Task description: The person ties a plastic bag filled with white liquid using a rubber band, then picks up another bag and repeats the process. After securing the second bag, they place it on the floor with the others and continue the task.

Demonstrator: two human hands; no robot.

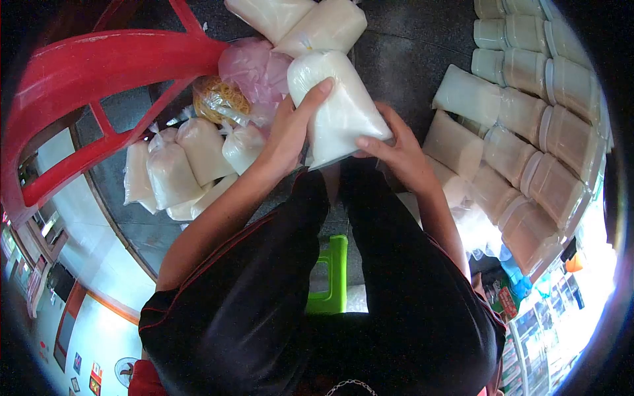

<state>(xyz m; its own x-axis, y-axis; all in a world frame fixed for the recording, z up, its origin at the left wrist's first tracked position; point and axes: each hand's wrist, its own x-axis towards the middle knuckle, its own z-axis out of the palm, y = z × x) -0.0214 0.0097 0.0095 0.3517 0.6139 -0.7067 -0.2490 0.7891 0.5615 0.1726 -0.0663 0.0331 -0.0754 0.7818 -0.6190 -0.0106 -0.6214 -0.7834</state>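
Observation:
A filled clear plastic bag of white granules (343, 109) is held up above my knees. My left hand (294, 132) grips its left side, the thumb lying over the front. On the lower right, my right hand (399, 148) wraps the bag's edge with its thumb on the front face. The fingers behind the bag are hidden. Just beyond it lie more filled bags (333, 26). Left of my left hand are a pink plastic bag (254, 66), a clear bag of yellow rubber bands (221, 99) and a small tied white bag (243, 146).
Several filled bags (175, 168) lean together on the dark floor at left, under a red plastic chair (125, 59). Rows of stacked filled bags (522, 132) line the right side. A green plastic stool (338, 274) shows between my legs.

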